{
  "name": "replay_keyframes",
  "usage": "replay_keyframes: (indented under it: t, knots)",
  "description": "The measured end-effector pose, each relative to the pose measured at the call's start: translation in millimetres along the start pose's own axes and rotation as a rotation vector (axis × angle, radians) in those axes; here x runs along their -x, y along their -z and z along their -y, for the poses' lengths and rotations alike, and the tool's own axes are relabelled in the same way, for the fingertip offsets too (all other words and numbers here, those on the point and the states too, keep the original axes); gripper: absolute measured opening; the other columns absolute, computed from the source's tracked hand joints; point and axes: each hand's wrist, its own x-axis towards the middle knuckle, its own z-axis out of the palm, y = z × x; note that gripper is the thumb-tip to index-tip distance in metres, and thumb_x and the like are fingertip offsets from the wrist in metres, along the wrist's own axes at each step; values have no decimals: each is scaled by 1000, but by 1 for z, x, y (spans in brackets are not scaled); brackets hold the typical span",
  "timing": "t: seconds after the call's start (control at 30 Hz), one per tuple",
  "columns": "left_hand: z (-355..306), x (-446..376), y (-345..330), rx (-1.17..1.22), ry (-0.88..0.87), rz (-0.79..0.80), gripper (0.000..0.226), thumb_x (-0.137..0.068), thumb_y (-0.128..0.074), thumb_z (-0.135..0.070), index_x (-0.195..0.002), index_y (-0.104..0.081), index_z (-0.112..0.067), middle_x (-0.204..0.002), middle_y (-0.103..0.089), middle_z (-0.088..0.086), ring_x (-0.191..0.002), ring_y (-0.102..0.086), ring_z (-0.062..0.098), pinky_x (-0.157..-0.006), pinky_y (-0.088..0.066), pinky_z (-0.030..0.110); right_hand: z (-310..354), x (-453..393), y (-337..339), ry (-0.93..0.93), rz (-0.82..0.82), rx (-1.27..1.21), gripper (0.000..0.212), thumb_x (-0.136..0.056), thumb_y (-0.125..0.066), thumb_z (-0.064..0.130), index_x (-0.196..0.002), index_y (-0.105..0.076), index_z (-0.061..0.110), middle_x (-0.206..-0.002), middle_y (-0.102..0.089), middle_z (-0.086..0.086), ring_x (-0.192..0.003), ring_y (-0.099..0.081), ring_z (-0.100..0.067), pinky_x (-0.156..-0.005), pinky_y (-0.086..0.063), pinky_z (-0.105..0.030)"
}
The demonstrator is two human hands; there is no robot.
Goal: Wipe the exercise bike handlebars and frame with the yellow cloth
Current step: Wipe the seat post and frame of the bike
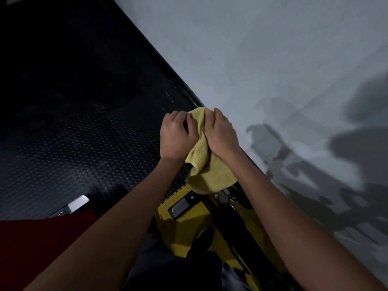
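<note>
The yellow cloth (210,171) is bunched between both hands at mid-frame. My left hand (177,136) grips its left side and my right hand (222,133) presses on its upper right part. The cloth hangs down over the top of the exercise bike, hiding whatever bar is under it. Below the cloth I see the bike's black frame (237,227) with yellow panels (189,227) and a grey pedal (181,206).
Black studded rubber floor mats (84,133) fill the left half. A grey wall (273,59) fills the right, with the bike's shadows on it. A second grey pedal (78,203) shows at the lower left, above my red sleeve (31,248).
</note>
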Motion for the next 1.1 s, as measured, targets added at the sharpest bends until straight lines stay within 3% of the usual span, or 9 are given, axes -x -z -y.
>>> replay_keyframes:
  t: [0.17, 0.3, 0.4, 0.53, 0.63, 0.77, 0.87, 1.03, 1.1]
  knots:
    - [1, 3, 1, 0, -13, 19, 23, -96, -47, -15, -89, -67, -7, -82, -62, 4, -80, -52, 17, -71, -45, 30, -28, 82, 15, 131, 30, 277, 65, -105, -21, 48, -158, -11, 12, -146, -45, -16, -116, -57, -27, -82, -44, -32]
    - [1, 0, 0, -11, -19, 21, 25, -96, -46, -17, -93, -69, -7, -85, -63, 3, -82, -53, 17, -72, -45, 28, -44, 121, 29, 206, 35, 345, 67, -103, -18, 55, -157, -17, 15, -134, -53, -5, -108, -59, -17, -82, -51, -31]
    - [1, -1, 0, -14, -14, 23, 24, -96, -47, -17, -91, -68, -7, -84, -63, 3, -81, -52, 17, -70, -43, 26, -29, 87, 20, 147, 14, 219, 60, -104, -22, 52, -151, -25, 16, -128, -56, -7, -93, -58, -16, -68, -44, -26]
    - [2, -1, 1, -6, -22, 30, 25, -96, -46, -17, -86, -67, -7, -81, -63, 3, -79, -52, 16, -69, -44, 27, -1, 13, 2, -24, -14, 9, 64, -106, -21, 50, -155, -23, 10, -148, -43, -19, -130, -49, -33, -98, -40, -39]
    - [2, -1, 1, 4, -19, 17, 25, -96, -47, -16, -84, -66, -6, -78, -62, 4, -76, -51, 16, -68, -42, 26, 4, 2, 0, -25, -4, 32, 66, -106, -20, 52, -157, -20, 11, -152, -40, -19, -135, -44, -34, -106, -37, -42]
    - [3, 2, 1, 15, -19, 14, 25, -95, -46, -17, -89, -67, -6, -82, -63, 4, -79, -52, 17, -68, -44, 28, -19, 68, 9, 93, -1, 271, 67, -105, -22, 50, -158, -9, 11, -148, -41, -16, -120, -55, -28, -89, -47, -36]
    - [2, 2, 0, 5, -15, 19, 25, -96, -46, -16, -92, -68, -6, -85, -63, 3, -81, -53, 17, -71, -47, 30, -42, 128, 26, 211, 7, 410, 65, -104, -21, 52, -157, -14, 13, -140, -48, -6, -110, -57, -16, -83, -50, -27]
    - [1, 0, 1, -3, -13, 19, 25, -96, -46, -17, -93, -69, -7, -86, -64, 4, -83, -54, 17, -72, -48, 31, -41, 109, 32, 152, 57, 254, 58, -102, -20, 55, -140, -39, 16, -107, -58, 4, -83, -59, -9, -59, -40, -19]
    - [1, 1, 1, -3, -10, 25, 26, -96, -45, -18, -92, -68, -7, -85, -64, 4, -82, -53, 17, -72, -48, 31, -25, 74, 22, 96, 56, 129, 51, -105, -24, 49, -134, -42, 12, -109, -60, -1, -93, -63, -20, -63, -42, -23]
